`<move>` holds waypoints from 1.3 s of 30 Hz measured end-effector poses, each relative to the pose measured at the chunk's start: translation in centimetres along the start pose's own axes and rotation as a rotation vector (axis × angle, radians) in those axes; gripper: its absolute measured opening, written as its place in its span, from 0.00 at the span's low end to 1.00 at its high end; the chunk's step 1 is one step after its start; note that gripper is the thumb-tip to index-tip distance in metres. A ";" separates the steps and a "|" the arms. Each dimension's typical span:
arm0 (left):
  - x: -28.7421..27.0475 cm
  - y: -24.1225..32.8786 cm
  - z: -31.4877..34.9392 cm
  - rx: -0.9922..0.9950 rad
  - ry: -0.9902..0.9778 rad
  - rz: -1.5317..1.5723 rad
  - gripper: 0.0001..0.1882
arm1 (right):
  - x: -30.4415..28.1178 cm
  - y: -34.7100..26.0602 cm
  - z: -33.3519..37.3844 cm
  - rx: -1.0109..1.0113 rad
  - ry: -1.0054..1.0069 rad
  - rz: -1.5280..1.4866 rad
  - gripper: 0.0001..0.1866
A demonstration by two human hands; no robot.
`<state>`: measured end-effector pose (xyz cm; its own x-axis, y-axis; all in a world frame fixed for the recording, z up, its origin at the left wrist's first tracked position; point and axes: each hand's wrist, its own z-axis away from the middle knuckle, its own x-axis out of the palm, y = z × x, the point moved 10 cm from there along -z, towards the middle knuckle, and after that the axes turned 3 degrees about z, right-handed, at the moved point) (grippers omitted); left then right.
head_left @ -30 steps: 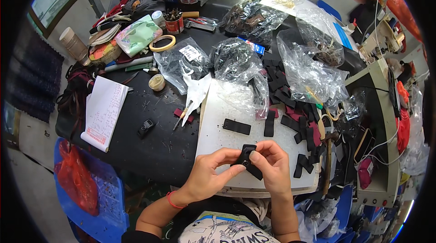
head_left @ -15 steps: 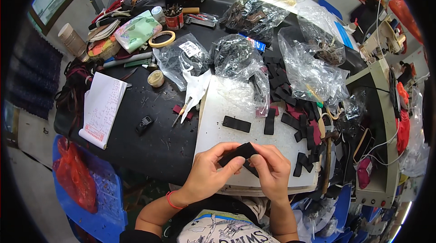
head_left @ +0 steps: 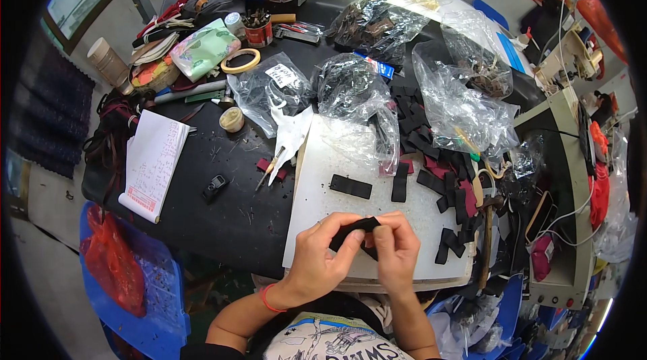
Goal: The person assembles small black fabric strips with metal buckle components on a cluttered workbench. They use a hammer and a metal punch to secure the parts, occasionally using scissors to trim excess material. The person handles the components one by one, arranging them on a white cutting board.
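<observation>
Between my two hands is a black fabric strip, bent over and pinched near its upper end. My left hand is closed on its left part, thumb pressed against the cloth. My right hand grips its right end between thumb and fingers. Both hands are above the near edge of a white board. Just beyond them a flat black strip lies on the board, with an upright black strip to its right. More black pieces lie right of my right hand.
A heap of black and maroon strips covers the board's right side, beside a hammer. Clear plastic bags lie behind. At left are a notepad, a small jar, a tape roll and a blue chair.
My right hand has moved slightly left and turned inward. The strip's upper end, which stood flat and broad, is now folded down narrower between my fingers.
</observation>
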<state>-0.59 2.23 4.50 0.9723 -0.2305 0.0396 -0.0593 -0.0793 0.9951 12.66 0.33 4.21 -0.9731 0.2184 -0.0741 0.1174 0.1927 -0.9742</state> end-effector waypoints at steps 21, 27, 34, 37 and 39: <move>-1.2 -3.3 0.1 -0.256 -0.126 0.169 0.14 | 0.5 -3.7 -0.9 -0.202 -0.037 0.604 0.06; -0.9 -4.5 0.0 -0.303 -0.171 0.386 0.15 | 0.8 -3.4 -0.2 -0.286 0.036 0.655 0.08; -0.8 -4.7 0.6 -0.326 -0.171 0.374 0.14 | 0.7 -3.1 -0.2 -0.245 0.005 0.673 0.09; -0.3 -4.4 1.1 -0.416 -0.169 0.520 0.16 | -0.1 -3.0 0.0 -0.192 -0.001 0.583 0.07; 0.5 -4.0 1.3 -0.522 -0.236 0.683 0.17 | -0.6 -4.0 -0.1 -0.230 0.002 0.499 0.06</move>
<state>-0.15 1.16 0.45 0.6872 -0.2644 0.6766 -0.4417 0.5874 0.6781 12.82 -0.44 8.18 -0.7879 0.3383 -0.5145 0.6050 0.2699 -0.7491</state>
